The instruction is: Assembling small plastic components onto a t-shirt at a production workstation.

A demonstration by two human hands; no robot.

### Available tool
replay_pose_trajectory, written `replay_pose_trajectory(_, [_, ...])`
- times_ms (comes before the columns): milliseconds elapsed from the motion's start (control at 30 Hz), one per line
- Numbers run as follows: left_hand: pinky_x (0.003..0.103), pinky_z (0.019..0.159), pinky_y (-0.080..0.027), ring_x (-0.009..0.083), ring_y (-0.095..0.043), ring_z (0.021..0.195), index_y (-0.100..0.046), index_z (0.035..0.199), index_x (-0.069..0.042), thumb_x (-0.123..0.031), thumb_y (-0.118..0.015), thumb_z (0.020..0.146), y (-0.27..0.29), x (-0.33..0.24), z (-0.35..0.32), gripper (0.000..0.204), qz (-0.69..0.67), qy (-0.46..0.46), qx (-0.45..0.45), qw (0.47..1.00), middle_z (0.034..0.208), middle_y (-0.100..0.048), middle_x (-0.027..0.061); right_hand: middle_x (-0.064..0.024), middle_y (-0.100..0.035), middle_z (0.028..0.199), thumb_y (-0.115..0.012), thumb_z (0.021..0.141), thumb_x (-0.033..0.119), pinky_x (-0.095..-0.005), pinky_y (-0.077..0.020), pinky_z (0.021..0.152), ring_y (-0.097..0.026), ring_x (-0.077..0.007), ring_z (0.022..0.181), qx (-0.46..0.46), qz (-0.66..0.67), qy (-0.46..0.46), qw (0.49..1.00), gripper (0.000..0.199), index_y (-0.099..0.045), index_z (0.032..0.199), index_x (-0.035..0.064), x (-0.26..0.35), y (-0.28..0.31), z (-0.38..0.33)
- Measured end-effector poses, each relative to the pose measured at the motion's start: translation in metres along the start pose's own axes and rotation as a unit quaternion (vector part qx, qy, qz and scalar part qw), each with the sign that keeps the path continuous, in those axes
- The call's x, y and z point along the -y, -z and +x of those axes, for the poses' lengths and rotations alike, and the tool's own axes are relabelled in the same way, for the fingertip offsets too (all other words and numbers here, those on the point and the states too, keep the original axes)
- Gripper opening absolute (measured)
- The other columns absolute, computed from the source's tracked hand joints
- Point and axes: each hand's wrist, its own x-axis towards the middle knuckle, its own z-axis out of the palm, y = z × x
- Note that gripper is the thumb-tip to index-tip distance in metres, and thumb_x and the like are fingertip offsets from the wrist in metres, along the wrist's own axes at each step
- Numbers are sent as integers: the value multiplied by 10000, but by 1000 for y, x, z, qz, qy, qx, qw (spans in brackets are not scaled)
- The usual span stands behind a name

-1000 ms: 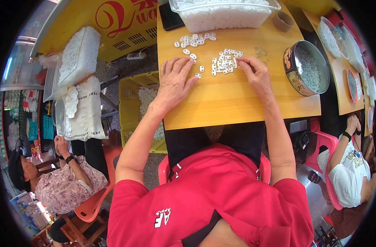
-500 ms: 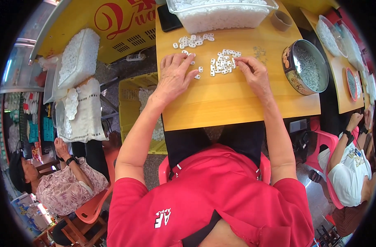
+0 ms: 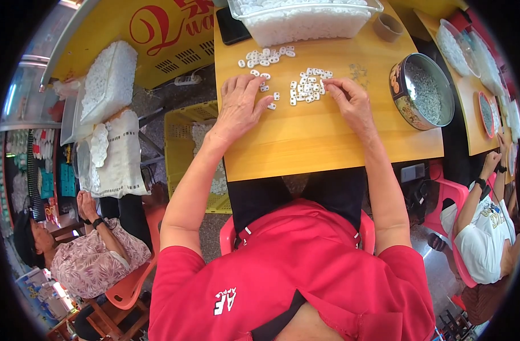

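Note:
On the wooden table, my left hand [image 3: 237,108] rests with its fingers stretched out and thumb apart. Loose small white two-holed pieces [image 3: 264,76] lie beside its fingertips and thumb. A tight cluster of similar white pieces, with dark metal bits on many of them [image 3: 306,86], sits between my hands. At the cluster's right edge, my right hand [image 3: 351,102] has thumb and forefinger pinched together; what is between them is too small to make out. Farther back is another group of plain white pieces [image 3: 265,55]. A few tiny metal bits [image 3: 359,71] are scattered beyond my right hand.
A round tin [image 3: 394,94] of small metal parts stands at the table's right. Along the back are a clear tub [image 3: 305,31] of white pieces, a black phone [image 3: 233,33] and a small brown cup [image 3: 388,28]. A yellow crate [image 3: 177,142] is left; people sit on both sides.
My hands stay nearly in place; slightly more of the white pieces shows by my left fingertips. The people at both sides have moved their hands a little.

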Motion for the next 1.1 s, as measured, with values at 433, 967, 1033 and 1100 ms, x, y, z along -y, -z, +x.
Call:
replay_pose_trajectory(433, [441,1071,-350,318,-491,1213,-591,1327,-72,-287,-720,899,15,-1,-9,497,-29,-13,23,999,1306,-567,115,-59,-712,993,-646,978,77,-247,-511,818,-655,-122,931,3,5,12,1000,171,-713,1096,-27,0,0,0])
replay_pose_trajectory(967, [404,865,-434,276,-589,953,-714,1057,-90,-103,-720,855,-10,-29,0,203,-93,-40,-27,995,973,-631,75,-52,-707,987,-642,981,71,-241,-509,813,-654,-111,926,4,-5,8,1000,165,-707,1100,-24,-3,0,0])
replay_pose_trajectory(1033, [404,869,-436,275,-589,959,-714,1058,-91,-103,-720,854,-11,-33,2,204,-110,-41,-24,993,981,-632,76,-51,-706,987,-640,981,67,-243,-511,811,-654,-112,921,4,2,9,1000,163,-707,1098,-25,-4,0,0])
replay_pose_trajectory(1100, [404,872,-438,274,-588,965,-715,1058,-91,-104,-720,853,-12,-38,4,206,-126,-42,-20,991,989,-633,77,-51,-705,987,-639,980,63,-244,-511,810,-655,-112,920,5,2,10,1000,163,-708,1097,-27,-5,0,1])
